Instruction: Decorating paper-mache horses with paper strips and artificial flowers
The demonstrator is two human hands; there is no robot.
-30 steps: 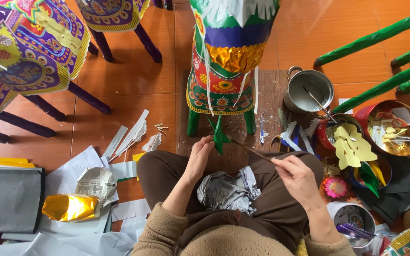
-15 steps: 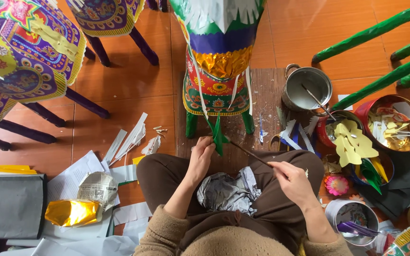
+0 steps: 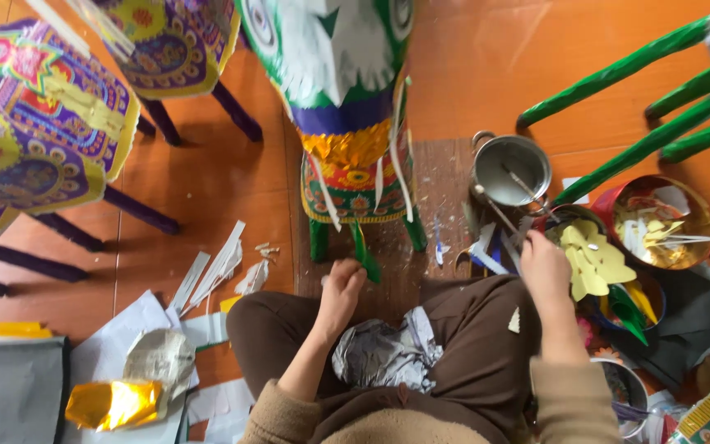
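Fingers of my left hand [image 3: 341,288] pinched together on the green paper strip [image 3: 365,256] hanging by the near left leg of the paper animal [image 3: 353,177], right hand [image 3: 544,265] curled, grip unclear; strip light, limp, tearable, so I'd hold near its tip

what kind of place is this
Probably a home craft workshop for decorated paper figures, with the work done seated on an orange floor. A painted paper animal figure stands before the person, paper scraps lie about, and a metal pot with tools sits by bowls of cut-outs.
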